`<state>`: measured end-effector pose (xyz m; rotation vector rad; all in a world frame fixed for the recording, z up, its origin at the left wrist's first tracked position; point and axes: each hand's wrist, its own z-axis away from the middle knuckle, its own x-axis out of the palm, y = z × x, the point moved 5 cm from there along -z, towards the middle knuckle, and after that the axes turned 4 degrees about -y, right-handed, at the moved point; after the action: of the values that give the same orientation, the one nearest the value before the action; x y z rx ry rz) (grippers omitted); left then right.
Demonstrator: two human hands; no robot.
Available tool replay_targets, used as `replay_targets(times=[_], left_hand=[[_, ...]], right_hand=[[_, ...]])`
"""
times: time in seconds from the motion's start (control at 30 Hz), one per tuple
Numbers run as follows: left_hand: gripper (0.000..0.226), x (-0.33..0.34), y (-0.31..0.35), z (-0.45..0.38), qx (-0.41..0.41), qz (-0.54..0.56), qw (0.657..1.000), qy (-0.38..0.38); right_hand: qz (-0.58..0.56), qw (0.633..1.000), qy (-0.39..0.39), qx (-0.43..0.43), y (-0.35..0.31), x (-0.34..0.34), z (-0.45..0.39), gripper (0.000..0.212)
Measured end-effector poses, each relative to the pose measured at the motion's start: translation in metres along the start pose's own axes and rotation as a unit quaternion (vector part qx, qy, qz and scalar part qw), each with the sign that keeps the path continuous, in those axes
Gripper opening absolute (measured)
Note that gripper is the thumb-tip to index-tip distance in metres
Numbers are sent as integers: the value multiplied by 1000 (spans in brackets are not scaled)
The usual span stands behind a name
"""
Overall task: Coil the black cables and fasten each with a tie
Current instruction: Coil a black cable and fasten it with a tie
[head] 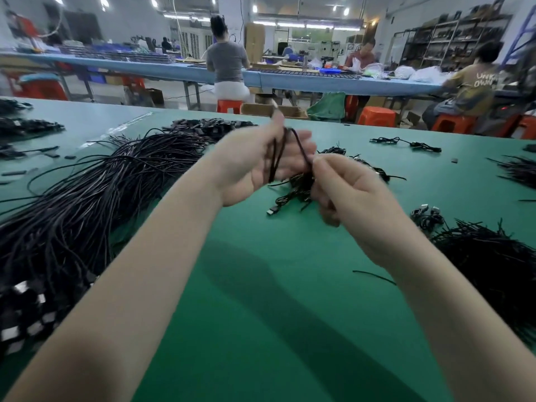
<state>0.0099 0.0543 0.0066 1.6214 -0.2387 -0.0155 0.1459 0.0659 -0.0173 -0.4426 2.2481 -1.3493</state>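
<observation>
A: Grip state, both hands?

B: Left hand raised, palm toward camera, several loops of a black cable running across the palm; fingers blurred, seem to curl round the loops. Right hand pinches the same cable between thumb and forefinger, just right of the left palm.

A: Cable position?

B: Held above the green tabletop. Its connector end lies on the tabletop below the left hand.

A: Surroundings, relative to the left hand?

B: Large bundle of loose cables to its left. Small heap of coiled cables just behind the right hand. Pile of ties far right.
</observation>
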Motion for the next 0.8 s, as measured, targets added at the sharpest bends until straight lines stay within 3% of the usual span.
replay_targets(times=[0.07, 0.13, 0.17, 0.27, 0.37, 0.43, 0.53, 0.63, 0.8], left_hand=[[48, -3, 13, 0, 70, 111, 991, -21], [47, -2, 24, 9, 103, 172, 976, -80], [47, -2, 28, 13, 108, 170, 975, -98], [49, -3, 24, 21, 71, 25, 989, -130], [48, 0, -5, 19, -65, -201, 963, -165], [46, 2, -21, 10, -115, -253, 952, -131], [40, 6, -23, -4, -76, -117, 989, -45], [41, 6, -12, -7, -10, 49, 998, -37], [42, 6, -3, -4, 40, 108, 993, -38]], right_hand=[[-63, 992, -97, 55, 17, 18, 4, 26], [-48, 973, -186, 126, 41, 25, 12, 28], [-15, 968, -193, 162, 52, 21, 14, 28], [142, 967, -63, 204, 64, -11, 10, 38], [207, 967, 97, 117, 37, -39, 2, 48], [183, 972, 132, 65, 13, -43, -1, 43], [97, 993, 57, 31, -12, -17, 0, 31], [64, 996, -40, 37, -9, 16, 6, 27], [5, 992, -53, 117, 28, 21, 5, 28]])
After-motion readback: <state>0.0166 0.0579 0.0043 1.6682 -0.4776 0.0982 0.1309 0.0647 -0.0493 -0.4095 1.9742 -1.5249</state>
